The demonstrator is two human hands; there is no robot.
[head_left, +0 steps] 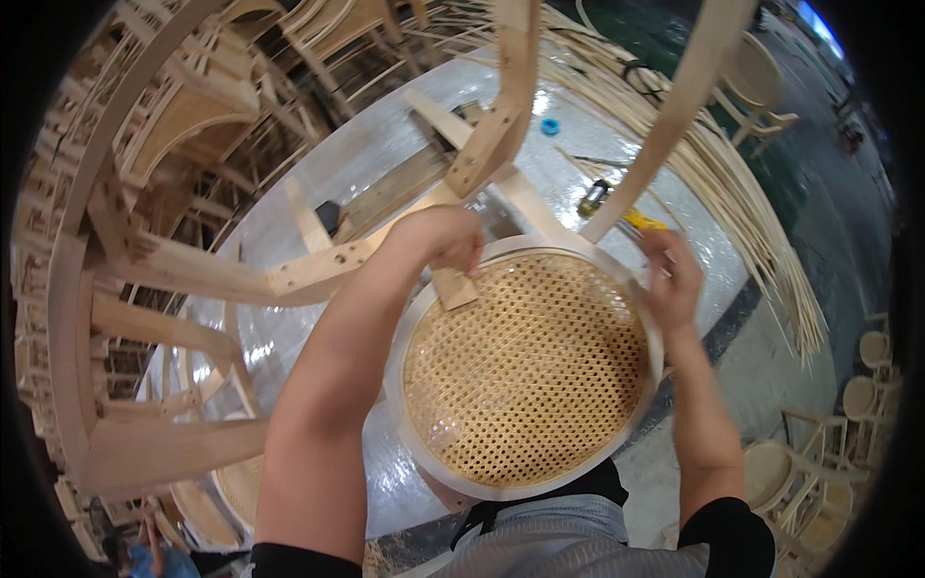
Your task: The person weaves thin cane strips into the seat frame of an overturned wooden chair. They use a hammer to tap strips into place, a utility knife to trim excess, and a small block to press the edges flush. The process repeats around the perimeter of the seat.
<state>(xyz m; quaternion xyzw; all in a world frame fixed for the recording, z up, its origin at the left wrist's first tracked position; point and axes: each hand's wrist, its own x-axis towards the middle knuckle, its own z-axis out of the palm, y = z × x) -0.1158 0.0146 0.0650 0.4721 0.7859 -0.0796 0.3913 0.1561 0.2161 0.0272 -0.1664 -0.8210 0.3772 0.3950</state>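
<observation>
A round chair seat (525, 385) of woven cane in a pale wooden ring is in front of my body. My left hand (451, 239) is closed round a small flat wooden block (456, 289), whose lower end rests against the cane near the upper left rim. Beyond the seat's upper right rim, my right hand (674, 275) is closed on the yellow handle of a hammer (636, 220). The hammer's dark metal head (594, 197) points away to the left. The right hand is slightly blurred, and its grip is partly hidden.
A large wooden chair frame (318, 270) with curved rails stands left and beyond the seat on a shiny covered worktable (385, 462). A blue tape roll (550, 126) lies at the back. Long cane strips (732, 183) line the right edge. Stacked chairs (202, 106) fill the left.
</observation>
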